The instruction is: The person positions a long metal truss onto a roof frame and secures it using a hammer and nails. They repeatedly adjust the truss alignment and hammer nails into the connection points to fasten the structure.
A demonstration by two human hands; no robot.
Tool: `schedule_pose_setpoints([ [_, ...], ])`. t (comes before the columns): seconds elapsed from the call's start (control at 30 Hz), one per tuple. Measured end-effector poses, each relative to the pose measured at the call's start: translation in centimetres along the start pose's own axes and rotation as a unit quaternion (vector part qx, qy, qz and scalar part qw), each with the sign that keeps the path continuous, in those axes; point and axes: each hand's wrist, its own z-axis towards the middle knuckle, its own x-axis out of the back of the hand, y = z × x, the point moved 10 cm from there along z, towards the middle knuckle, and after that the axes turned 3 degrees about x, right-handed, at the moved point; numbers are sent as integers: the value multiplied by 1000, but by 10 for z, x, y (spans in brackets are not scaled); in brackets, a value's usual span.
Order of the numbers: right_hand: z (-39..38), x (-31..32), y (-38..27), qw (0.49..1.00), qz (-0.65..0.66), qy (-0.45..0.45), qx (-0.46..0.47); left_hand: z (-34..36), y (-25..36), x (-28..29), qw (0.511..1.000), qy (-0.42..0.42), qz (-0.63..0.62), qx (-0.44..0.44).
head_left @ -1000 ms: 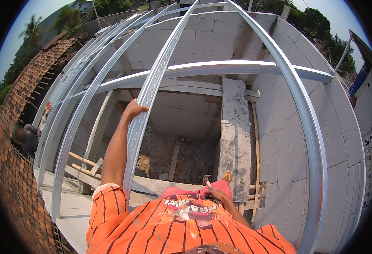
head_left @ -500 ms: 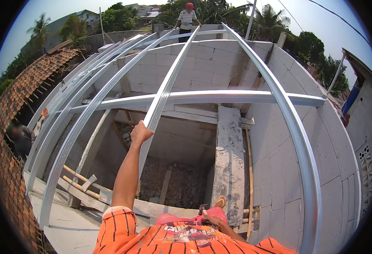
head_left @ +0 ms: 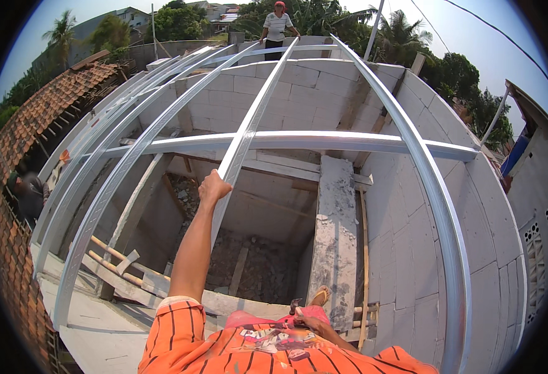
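My left hand [head_left: 214, 188], arm stretched forward, is closed round the edge of a long silver metal roof beam [head_left: 244, 138]. That beam runs away from me and crosses over a transverse metal beam [head_left: 324, 141]. Down at my waist, my right hand [head_left: 314, 325] is wrapped round a hammer [head_left: 295, 306], whose dark head sticks up in front of my orange striped shirt. At the far end a person [head_left: 278, 26] in a red head covering stands with hands down by the beam ends.
More metal beams [head_left: 138, 144] curve along the left, and another beam [head_left: 428, 167] on the right. Below is a deep room with rubble [head_left: 261, 274] and pale block walls [head_left: 405, 249]. My sandalled foot [head_left: 319, 295] is on a concrete ledge [head_left: 336, 249]. Another person [head_left: 29, 196] is beside the tiled roof [head_left: 49, 115].
My left hand and the near part of the held beam have shifted a little to the right. My right hand still has the hammer at my waist.
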Motion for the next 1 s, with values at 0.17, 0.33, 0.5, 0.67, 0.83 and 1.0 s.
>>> schedule_pose_setpoints([
  [0.17,-12,-7,10,999,-7,-27,-17,-7,1,4,1000,3,4,5],
  [0.33,-24,-6,3,1000,-18,25,-3,-9,2,6,1000,3,-4,6],
  [0.5,-11,5,14,999,-42,22,-12,-9,5,4,1000,-1,-6,1],
  [0.67,-25,-12,4,999,-23,24,-9,-8,2,6,1000,0,0,2],
  [0.83,-1,1,23,1000,13,-11,-12,-6,4,-2,1000,-9,0,5],
  [1.0,14,-5,10,1000,7,-9,-12,-7,9,13,1000,5,-11,0],
])
